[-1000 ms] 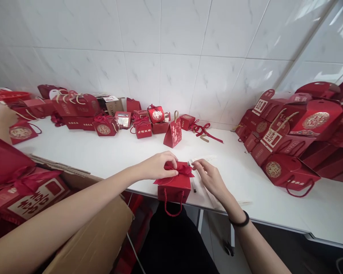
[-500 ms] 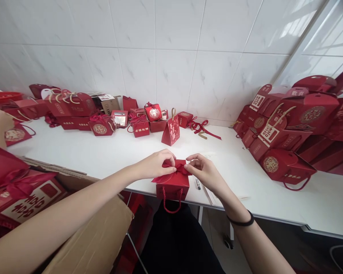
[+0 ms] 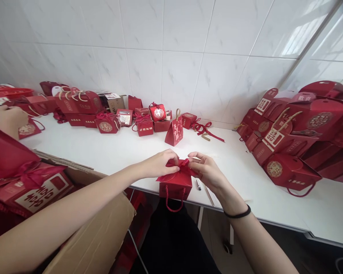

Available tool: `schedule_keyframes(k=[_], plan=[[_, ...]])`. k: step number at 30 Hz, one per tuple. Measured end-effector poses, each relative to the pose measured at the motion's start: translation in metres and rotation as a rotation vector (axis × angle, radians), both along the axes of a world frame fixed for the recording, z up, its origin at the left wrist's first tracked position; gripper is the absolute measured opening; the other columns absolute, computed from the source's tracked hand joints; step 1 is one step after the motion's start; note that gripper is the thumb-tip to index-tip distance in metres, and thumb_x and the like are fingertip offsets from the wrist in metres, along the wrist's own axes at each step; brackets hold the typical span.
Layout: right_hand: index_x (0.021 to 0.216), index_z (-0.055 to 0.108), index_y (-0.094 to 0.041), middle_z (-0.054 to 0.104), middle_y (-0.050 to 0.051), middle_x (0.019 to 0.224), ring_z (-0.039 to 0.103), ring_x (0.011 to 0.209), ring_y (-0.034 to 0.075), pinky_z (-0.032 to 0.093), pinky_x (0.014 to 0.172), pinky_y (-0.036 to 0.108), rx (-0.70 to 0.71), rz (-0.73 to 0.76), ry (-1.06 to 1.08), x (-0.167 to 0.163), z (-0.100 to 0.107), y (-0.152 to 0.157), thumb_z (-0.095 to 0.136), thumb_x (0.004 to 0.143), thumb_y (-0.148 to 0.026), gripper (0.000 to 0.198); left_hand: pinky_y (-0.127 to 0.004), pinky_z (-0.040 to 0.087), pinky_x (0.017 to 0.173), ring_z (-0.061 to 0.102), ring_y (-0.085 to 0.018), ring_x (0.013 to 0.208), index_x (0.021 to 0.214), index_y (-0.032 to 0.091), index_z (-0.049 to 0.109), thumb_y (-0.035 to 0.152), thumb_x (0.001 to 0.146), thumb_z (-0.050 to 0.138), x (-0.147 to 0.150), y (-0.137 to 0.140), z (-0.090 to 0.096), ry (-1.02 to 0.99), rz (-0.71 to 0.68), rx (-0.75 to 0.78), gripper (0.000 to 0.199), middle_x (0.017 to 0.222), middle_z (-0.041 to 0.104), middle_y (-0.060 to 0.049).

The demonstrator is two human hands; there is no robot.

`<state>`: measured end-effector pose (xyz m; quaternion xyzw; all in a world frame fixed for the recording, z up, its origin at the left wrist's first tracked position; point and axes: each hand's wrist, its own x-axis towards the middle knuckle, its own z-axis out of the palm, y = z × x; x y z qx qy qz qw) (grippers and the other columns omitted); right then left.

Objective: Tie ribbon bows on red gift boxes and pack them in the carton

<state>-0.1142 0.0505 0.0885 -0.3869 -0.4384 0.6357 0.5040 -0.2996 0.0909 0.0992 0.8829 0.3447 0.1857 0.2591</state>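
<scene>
A red gift box (image 3: 175, 188) with a twisted rope handle stands at the table's front edge before me. On its top lies a red ribbon (image 3: 184, 164) gathered into a bow shape. My left hand (image 3: 162, 163) comes from the left, thumb and fingers pinching the ribbon's left side. From the right, my right hand (image 3: 207, 169) pinches the ribbon's other side, its upper fingers curled loosely. A black band (image 3: 238, 214) circles my right wrist. Parts of the bow are hidden behind the fingers.
Red gift boxes (image 3: 288, 171) are piled at the right. More boxes (image 3: 107, 123) line the wall, with a triangular box (image 3: 174, 131) and loose ribbons (image 3: 207, 131) nearby. An open cardboard carton (image 3: 100, 228) is at my left. Another person's hand (image 3: 10, 118) shows at far left.
The view has shifted slightly, moving the scene right. My hands stay at the bow, which now stands up a little more between them. The other person's hand has moved and shows more fully.
</scene>
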Motion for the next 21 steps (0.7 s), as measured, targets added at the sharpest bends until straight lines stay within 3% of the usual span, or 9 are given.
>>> schedule_keyframes(k=[7,11,17,21], plan=[[0.084,0.049,-0.017,0.032,-0.010,0.051,0.023,0.043,0.004,0.018,0.041,0.016,-0.080,-0.035,0.057,0.006,-0.006,-0.003,0.082,0.054,-0.031,0.047,-0.032,0.043,0.082,0.053,-0.017,0.088,0.079,0.018,0.055,0.034,0.080,0.052,-0.001,-0.002,0.001,0.014,-0.011,-0.007,0.016,0.097,0.054,-0.004],[0.086,0.047,-0.018,0.029,-0.012,0.049,0.016,0.040,0.002,0.011,0.038,0.015,-0.072,0.010,-0.011,0.011,-0.003,-0.007,0.083,0.056,-0.032,0.048,-0.033,0.043,0.082,0.053,-0.018,0.088,0.080,0.018,0.055,0.034,0.081,0.052,-0.001,-0.001,0.002,0.018,-0.025,-0.008,0.016,0.097,0.054,-0.004],[0.082,0.045,-0.019,0.031,-0.012,0.051,0.013,0.037,0.001,0.006,0.035,0.015,-0.156,-0.007,0.063,0.012,-0.007,-0.002,0.078,0.052,-0.023,0.044,-0.033,0.042,0.083,0.053,-0.018,0.090,0.079,0.018,0.054,0.034,0.081,0.052,-0.001,-0.001,0.003,0.020,-0.034,-0.009,0.016,0.099,0.055,-0.005],[0.079,0.049,-0.018,0.037,-0.010,0.053,0.016,0.038,0.001,0.008,0.037,0.016,-0.082,-0.008,0.027,0.013,-0.012,-0.002,0.076,0.053,-0.023,0.038,-0.033,0.042,0.083,0.053,-0.017,0.089,0.080,0.018,0.054,0.034,0.082,0.051,-0.001,0.000,0.003,0.037,-0.033,-0.019,0.016,0.100,0.054,-0.004]])
